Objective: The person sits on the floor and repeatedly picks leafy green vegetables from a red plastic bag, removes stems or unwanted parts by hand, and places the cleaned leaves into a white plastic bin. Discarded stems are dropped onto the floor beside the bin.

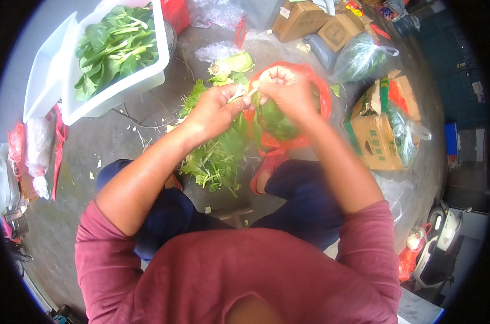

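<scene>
My left hand pinches the pale stem end of a leafy green between thumb and fingers. Close beside it, my right hand grips the same small bunch, and its leaves hang down below the fingers. Under my right hand lies a red plastic bag, spread wide, with dark green leaves inside. A heap of leaf and root trimmings covers the floor below my left hand. Just beyond the hands lies a pale green cabbage-like head.
A white plastic tub of leafy greens stands at upper left. On the right is a cardboard box holding bagged greens. More cardboard boxes and a clear bag of greens lie at upper right.
</scene>
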`<state>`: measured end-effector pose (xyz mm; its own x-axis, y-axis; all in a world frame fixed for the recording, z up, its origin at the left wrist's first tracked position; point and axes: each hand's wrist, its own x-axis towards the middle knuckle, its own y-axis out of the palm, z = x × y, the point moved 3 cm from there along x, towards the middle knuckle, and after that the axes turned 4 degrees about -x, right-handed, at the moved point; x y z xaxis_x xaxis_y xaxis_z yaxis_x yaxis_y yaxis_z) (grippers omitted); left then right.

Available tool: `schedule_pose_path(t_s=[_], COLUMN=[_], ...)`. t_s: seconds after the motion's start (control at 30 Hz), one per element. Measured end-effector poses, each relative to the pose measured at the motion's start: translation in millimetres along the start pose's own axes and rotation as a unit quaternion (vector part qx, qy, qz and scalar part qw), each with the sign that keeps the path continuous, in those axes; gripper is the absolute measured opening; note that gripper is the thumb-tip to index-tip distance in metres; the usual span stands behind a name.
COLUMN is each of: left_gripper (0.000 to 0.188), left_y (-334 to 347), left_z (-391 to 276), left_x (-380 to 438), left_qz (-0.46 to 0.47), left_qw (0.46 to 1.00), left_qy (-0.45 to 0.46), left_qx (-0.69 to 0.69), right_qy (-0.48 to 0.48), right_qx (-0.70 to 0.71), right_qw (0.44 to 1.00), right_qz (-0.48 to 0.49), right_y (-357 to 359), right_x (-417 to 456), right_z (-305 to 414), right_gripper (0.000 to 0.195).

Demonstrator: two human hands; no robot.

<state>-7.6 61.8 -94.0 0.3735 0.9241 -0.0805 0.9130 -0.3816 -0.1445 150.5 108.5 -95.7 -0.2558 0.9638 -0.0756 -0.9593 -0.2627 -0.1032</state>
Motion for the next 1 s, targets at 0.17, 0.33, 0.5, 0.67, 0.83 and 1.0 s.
schedule_pose_path(t_s=[0.17,0.33,0.5,0.67,0.83,1.0], left_gripper=[0.018,0.019,0.023,0.028,0.026,0.02], left_y=[-1.1,8.5,9.4,6.0,-2.3,-28.7], left_z=[-1.1,0.7,-0.1,0.6,7.1,5.7], left_x=[3.7,1.7,3.0,1.6,4.5,0.1], left_qz=[-0.093,-0.035,-0.004,-0.041,0.033,0.064], left_qw=[0.993,0.999,0.995,0.995,0.998,0.984], left_qy=[0.071,0.027,-0.048,-0.052,-0.043,-0.11], left_qx=[0.006,-0.026,-0.092,-0.077,0.032,0.125], right_qy=[-0.001,0.017,0.064,0.056,0.07,0.063], right_qx=[-0.046,0.0,-0.01,-0.101,-0.231,-0.177], right_qw=[0.999,0.999,0.998,0.993,0.966,0.974], right_qz=[-0.019,-0.031,-0.024,-0.005,0.096,0.123], right_y=[5.4,7.5,7.2,-3.2,-5.0,-17.5], right_x=[-2.0,-2.6,-4.7,-2.7,-5.8,-4.6], right_z=[2.7,-3.0,1.5,3.4,6.1,1.0], right_gripper=[0.009,0.007,0.006,0.009,0.009,0.011])
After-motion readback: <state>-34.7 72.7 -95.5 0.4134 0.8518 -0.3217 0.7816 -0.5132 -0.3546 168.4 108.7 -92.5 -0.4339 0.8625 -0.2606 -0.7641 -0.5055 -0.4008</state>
